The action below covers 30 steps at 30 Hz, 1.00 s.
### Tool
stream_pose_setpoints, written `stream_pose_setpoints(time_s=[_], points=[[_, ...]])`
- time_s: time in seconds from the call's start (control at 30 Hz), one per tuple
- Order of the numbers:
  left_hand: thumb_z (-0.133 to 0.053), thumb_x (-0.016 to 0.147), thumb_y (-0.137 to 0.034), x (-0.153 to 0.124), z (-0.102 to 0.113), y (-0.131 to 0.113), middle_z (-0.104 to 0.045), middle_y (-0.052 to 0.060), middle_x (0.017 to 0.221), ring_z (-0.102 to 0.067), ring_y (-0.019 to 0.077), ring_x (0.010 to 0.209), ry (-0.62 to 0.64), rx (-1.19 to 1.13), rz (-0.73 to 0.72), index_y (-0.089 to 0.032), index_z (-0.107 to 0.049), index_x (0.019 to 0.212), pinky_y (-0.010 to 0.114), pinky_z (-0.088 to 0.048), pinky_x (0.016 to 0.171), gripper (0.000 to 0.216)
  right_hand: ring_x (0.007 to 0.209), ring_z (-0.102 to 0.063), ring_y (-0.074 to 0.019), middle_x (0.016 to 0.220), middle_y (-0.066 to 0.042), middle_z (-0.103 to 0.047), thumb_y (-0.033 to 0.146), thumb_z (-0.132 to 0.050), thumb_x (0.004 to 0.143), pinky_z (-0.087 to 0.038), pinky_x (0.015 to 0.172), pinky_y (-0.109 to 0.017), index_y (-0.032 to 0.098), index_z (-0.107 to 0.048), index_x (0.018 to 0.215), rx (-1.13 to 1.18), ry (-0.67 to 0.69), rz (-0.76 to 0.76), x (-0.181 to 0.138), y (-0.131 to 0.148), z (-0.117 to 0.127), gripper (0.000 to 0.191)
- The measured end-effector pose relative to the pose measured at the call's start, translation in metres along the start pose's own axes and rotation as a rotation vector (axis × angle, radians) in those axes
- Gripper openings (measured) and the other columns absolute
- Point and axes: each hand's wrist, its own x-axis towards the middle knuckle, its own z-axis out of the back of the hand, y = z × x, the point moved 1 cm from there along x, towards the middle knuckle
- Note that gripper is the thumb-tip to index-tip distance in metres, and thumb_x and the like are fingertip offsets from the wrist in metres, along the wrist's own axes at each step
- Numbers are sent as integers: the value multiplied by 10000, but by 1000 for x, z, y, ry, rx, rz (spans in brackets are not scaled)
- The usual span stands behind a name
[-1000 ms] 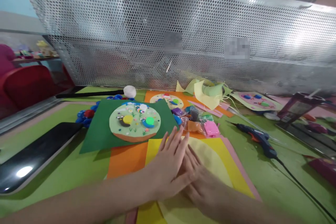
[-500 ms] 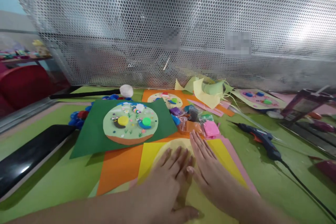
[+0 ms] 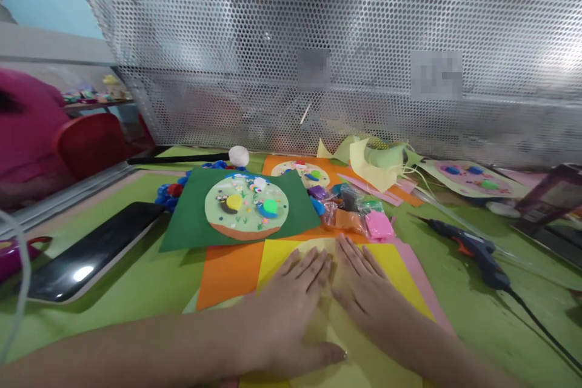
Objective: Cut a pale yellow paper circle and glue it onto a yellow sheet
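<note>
Pale-yellow paper disc (image 3: 333,326) beneath left hand (image 3: 287,308) and right hand (image 3: 371,296), both flat, gripping nothing: apparently a smoothing step, next calling for even pressure.

The left hand (image 3: 295,309) and right hand (image 3: 375,294) lie side by side, palms down, on a pale disc (image 3: 364,371) over a yellow sheet (image 3: 400,267). Ahead of the left hand sits a green card (image 3: 186,218) with 2 snails (image 3: 269,208); packs (image 3: 348,220) lie just beyond the right hand. A glue gun (image 3: 475,253) rests to their right, a black slab (image 3: 100,248) to their left.
</note>
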Motion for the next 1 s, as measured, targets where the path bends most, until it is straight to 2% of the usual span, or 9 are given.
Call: stream_pose_setpoints(time_s=[0.1,0.23,0.33,0.6,0.77,0.9,1.0], points=[[-325,778,-716,-1,4,-2,-32,165,1503,-23,322,1381,-2,-25,-8,-80,-88,1433,518,-103,1122,944,1348,-117,-310,1467,-178,-122,356,-334,894,-208,1064,-551,-17,-227,1398,2,-53,-8,-7,7,6,637],[-305,776,-724,-1,-1,0,-110,165,1507,-59,300,1388,-86,-52,-18,-104,-114,1437,508,-50,1126,926,1325,-201,-344,1441,-206,-201,312,-428,841,-257,1047,-551,-34,-298,1370,15,32,40,-13,19,3,645],[-286,770,-738,0,-4,1,-131,156,1509,-86,285,1389,-100,-71,-19,-124,-111,1439,509,-31,1126,925,1316,-227,-347,1429,-211,-227,304,-416,850,-262,1046,-550,-44,-318,1357,-1,62,49,-13,20,-6,623],[-226,838,-661,-6,-2,2,-112,205,1494,-34,312,1386,-107,-40,-13,-33,-165,1419,529,57,1114,858,1264,-335,-377,1384,-229,-304,244,-400,815,-374,968,-582,-59,-393,1313,-108,-63,139,-12,16,-12,582],[-285,832,-657,-6,-5,2,-146,175,1501,-70,286,1390,-140,-52,-4,-86,-156,1431,506,9,1130,838,1248,-354,-389,1368,-242,-310,227,-402,801,-410,934,-588,-75,-406,1297,-139,-132,189,-10,17,-12,581],[-298,825,-661,-4,-5,4,-144,161,1506,-69,277,1391,-138,-60,-7,-108,-145,1435,505,-22,1132,837,1218,-394,-406,1345,-257,-350,239,-408,802,-432,909,-595,-77,-437,1278,-135,-109,204,-8,13,-14,572],[-323,778,-717,-4,-4,6,-113,159,1508,-54,299,1389,-119,-86,15,-110,-113,1438,528,-33,1124,921,1232,-398,-376,1348,-233,-380,214,-343,845,-419,928,-595,-39,-447,1288,-76,-144,188,-8,7,-15,521]])
